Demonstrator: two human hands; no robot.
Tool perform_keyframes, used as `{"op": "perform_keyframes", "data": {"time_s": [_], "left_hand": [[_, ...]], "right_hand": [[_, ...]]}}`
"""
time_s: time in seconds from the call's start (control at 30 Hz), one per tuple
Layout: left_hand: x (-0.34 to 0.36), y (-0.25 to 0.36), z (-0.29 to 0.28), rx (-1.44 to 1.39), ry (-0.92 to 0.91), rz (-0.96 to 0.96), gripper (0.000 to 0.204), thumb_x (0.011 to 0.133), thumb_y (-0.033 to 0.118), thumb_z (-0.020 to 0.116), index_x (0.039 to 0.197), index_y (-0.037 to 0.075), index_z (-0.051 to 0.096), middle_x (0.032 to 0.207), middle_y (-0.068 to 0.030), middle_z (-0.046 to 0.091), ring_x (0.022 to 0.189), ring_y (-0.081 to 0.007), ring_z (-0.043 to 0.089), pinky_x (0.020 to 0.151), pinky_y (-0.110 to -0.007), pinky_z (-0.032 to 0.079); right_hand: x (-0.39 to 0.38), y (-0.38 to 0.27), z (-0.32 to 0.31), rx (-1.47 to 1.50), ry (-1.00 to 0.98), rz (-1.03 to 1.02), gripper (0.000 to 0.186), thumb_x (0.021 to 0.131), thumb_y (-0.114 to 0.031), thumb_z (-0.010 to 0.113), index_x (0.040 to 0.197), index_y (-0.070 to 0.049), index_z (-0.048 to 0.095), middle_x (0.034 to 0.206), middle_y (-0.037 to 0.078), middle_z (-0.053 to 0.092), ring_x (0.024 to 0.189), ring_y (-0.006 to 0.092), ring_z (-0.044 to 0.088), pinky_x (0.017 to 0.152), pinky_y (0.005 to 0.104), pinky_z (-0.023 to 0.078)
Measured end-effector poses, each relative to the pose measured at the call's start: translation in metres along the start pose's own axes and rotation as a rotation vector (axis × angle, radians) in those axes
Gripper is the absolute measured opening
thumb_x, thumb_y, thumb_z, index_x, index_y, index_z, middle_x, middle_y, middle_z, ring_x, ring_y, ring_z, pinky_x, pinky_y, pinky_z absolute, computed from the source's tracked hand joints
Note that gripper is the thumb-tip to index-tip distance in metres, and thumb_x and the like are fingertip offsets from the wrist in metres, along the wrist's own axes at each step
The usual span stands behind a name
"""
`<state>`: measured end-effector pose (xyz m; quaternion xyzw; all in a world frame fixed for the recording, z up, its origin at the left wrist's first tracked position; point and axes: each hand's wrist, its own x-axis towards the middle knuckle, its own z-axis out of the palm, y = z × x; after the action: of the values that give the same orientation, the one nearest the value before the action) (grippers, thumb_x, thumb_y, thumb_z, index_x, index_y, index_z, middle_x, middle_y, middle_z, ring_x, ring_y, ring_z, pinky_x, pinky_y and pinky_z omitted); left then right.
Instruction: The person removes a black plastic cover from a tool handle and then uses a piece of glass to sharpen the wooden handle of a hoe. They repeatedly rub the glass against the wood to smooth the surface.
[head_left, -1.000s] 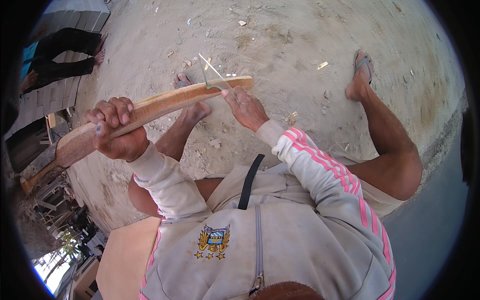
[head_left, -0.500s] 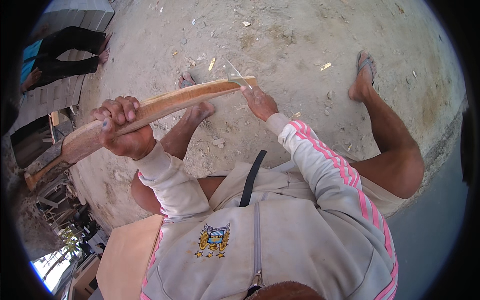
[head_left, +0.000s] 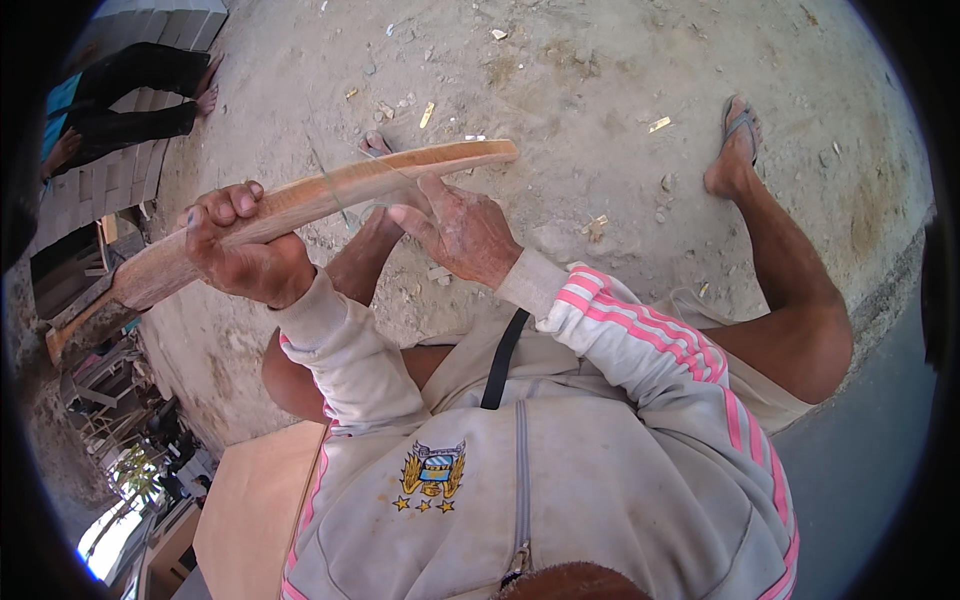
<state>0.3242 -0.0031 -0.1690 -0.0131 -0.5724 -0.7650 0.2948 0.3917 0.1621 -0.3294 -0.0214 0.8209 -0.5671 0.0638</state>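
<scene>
A long, slightly curved piece of wood (head_left: 460, 157) slants across in front of me, its tapered tip pointing right and its notched, narrower end at the far left. My left hand (head_left: 250, 255) is closed round its thicker left part, fingers over the top. With fingers and thumb my right hand (head_left: 468, 232) pinches a thin, see-through shard (head_left: 335, 188) that looks like glass. The shard crosses the wood's middle, its long edge to the left, close to my left hand. Its exact contact with the wood is hard to see.
Sandy ground (head_left: 600, 60) holds wood scraps (head_left: 427, 115) and small stones. At the upper left, a person in black trousers (head_left: 150, 85) is near grey blocks (head_left: 190, 30). A pale wooden board (head_left: 250, 500) stands by my left side. My sandalled right foot (head_left: 738, 135) is off to the right.
My right hand has slid left along the wood with the shard, from near the tip to the middle. My left hand keeps its hold; the wood has shifted slightly.
</scene>
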Motion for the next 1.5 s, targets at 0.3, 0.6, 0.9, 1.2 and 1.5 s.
{"op": "perform_keyframes", "data": {"time_s": [0.3, 0.6, 0.9, 1.2, 1.5], "left_hand": [[-0.006, 0.003, 0.001, 0.049, 0.114, 0.03, 0.021, 0.086, 0.024, 0.069, 0.085, 0.013, 0.051, 0.073, -0.0013, 0.048, 0.068, -0.0174, 0.051, 0.074, -0.037, 0.048], [0.001, -0.003, -0.006, 0.036, 0.162, 0.073, 0.022, 0.085, 0.024, 0.071, 0.091, 0.01, 0.054, 0.074, -0.0033, 0.05, 0.067, -0.0177, 0.053, 0.069, -0.034, 0.049], [0.003, -0.003, -0.007, 0.031, 0.186, 0.051, 0.023, 0.083, 0.024, 0.073, 0.092, 0.011, 0.055, 0.074, -0.0028, 0.051, 0.068, -0.0171, 0.054, 0.07, -0.033, 0.049], [0.002, -0.007, -0.004, 0.074, 0.265, 0.064, 0.027, 0.083, 0.025, 0.075, 0.093, 0.011, 0.053, 0.074, -0.0028, 0.051, 0.068, -0.0163, 0.054, 0.07, -0.032, 0.048], [0.005, -0.008, 0.006, 0.109, 0.361, 0.121, 0.034, 0.084, 0.028, 0.076, 0.097, 0.01, 0.05, 0.072, -0.0028, 0.049, 0.069, -0.0168, 0.054, 0.069, -0.032, 0.048]], "right_hand": [[-0.002, 0.011, 0.001, 0.004, -0.012, 0.045, 0.061, 0.1, -0.058, 0.046, 0.115, 0.001, 0.054, 0.083, 0.03, 0.066, 0.081, 0.0485, 0.066, 0.07, 0.0551, 0.052], [0.002, 0.024, 0.002, -0.019, -0.065, 0.099, 0.06, 0.101, -0.057, 0.043, 0.109, 0.001, 0.056, 0.087, 0.031, 0.067, 0.084, 0.0488, 0.066, 0.071, 0.0561, 0.052], [0.003, 0.045, 0.012, -0.026, -0.044, 0.12, 0.064, 0.101, -0.059, 0.04, 0.114, 0.001, 0.056, 0.093, 0.029, 0.068, 0.089, 0.0481, 0.067, 0.078, 0.0543, 0.052], [0.004, 0.053, 0.016, -0.031, -0.099, 0.114, 0.071, 0.099, -0.066, 0.036, 0.116, 0.001, 0.055, 0.09, 0.031, 0.069, 0.089, 0.0496, 0.067, 0.079, 0.0556, 0.053], [0.004, 0.06, 0.013, -0.038, -0.069, 0.177, 0.069, 0.1, -0.062, 0.04, 0.121, 0.003, 0.053, 0.091, 0.03, 0.069, 0.087, 0.0492, 0.067, 0.077, 0.0553, 0.053]]}}
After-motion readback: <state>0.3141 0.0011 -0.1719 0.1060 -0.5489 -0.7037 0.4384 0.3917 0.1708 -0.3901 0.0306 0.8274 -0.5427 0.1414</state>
